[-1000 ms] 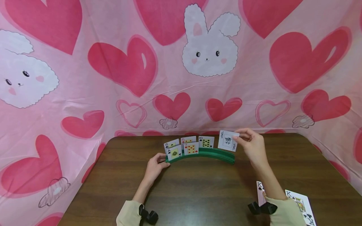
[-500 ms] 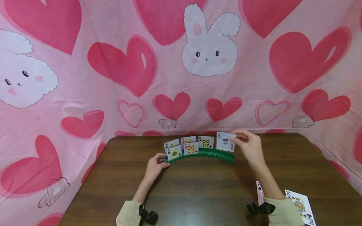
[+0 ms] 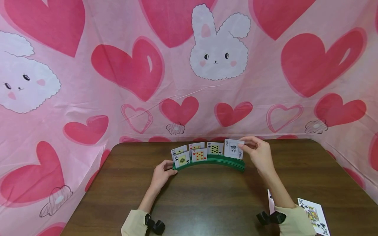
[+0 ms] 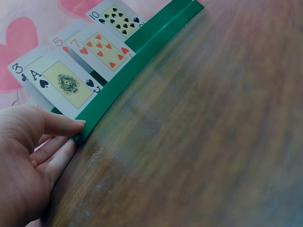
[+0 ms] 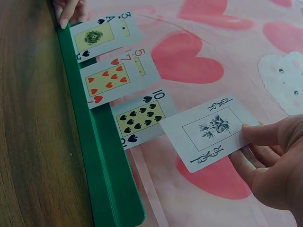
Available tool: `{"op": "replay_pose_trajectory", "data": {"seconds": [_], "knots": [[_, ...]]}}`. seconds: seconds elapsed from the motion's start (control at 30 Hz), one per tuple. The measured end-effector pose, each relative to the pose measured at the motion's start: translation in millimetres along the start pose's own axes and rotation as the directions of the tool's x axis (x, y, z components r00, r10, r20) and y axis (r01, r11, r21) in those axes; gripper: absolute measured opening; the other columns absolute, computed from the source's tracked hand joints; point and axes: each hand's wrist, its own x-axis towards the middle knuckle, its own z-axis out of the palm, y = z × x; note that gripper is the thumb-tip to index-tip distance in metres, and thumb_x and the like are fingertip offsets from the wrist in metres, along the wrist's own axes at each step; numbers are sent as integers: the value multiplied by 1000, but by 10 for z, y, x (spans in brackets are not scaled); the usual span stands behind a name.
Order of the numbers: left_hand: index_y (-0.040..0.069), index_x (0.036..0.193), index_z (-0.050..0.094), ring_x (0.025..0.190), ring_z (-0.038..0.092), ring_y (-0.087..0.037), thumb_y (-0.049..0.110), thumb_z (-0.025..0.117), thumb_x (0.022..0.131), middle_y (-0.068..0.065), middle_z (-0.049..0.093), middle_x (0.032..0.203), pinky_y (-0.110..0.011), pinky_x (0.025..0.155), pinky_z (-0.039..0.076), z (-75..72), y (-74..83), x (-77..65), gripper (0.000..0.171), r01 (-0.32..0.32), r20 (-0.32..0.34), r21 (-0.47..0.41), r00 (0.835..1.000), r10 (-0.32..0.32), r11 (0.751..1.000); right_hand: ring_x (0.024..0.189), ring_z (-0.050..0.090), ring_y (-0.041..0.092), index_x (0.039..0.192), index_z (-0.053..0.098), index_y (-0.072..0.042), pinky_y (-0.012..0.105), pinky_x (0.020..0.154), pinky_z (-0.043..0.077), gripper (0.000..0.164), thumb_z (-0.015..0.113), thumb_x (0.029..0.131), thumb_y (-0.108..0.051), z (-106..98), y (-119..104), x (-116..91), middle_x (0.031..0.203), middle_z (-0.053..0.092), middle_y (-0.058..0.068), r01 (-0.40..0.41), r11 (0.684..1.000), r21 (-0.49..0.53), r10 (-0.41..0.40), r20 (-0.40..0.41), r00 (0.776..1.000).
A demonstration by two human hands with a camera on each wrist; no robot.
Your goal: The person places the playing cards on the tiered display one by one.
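Observation:
A curved green card holder (image 3: 213,160) stands near the table's far edge. My left hand (image 3: 161,174) grips its left end, the thumb (image 4: 66,124) at the front edge. Several playing cards stand in it: an ace of spades (image 4: 67,85) before a 3, a 7 of hearts (image 4: 105,53) before a 5, and a 10 of spades (image 5: 142,119) at the back. My right hand (image 3: 261,156) pinches a black-and-white joker card (image 5: 208,132) by its right edge. The joker is just above the holder's right part, beside the 10; contact with the holder is unclear.
A king of clubs (image 3: 314,214) lies on the brown wooden table (image 3: 206,200) at the front right. Another card (image 3: 270,201) lies partly under the right forearm. Behind the table hangs a pink cloth (image 3: 183,85) with hearts and rabbits.
My right hand has moved the joker left and slightly down, closer to the 10 of spades and the holder. The left hand has stayed on the holder's end.

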Motion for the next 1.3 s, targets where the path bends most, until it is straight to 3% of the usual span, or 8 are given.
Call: {"op": "replay_pose_trajectory", "data": {"seconds": [0.5,0.77,1.3], "knots": [[0,117,70,106,66,-27,3,76,89,-15,73,115,-42,94,49,-4,-2,-7,28,0,6,-1,1000,0,1000,82,66,7,109,70,11,18,76,53,20,75,93,-2,59,55,13,97,75,16,-11,998,59,9,28,1000],[-2,117,69,106,66,-27,4,77,89,-16,72,116,-44,94,49,-12,-4,-6,30,2,7,2,1000,-2,1000,82,66,8,109,69,10,18,76,54,20,74,94,-4,76,84,14,99,75,17,-29,999,35,27,44,999],[0,116,70,105,67,-27,3,77,88,-15,73,113,-37,89,50,4,-12,0,29,3,-3,4,1000,-3,1000,82,66,11,107,69,9,20,76,55,19,74,94,-5,207,173,3,96,75,13,-92,994,51,88,88,992]]}}
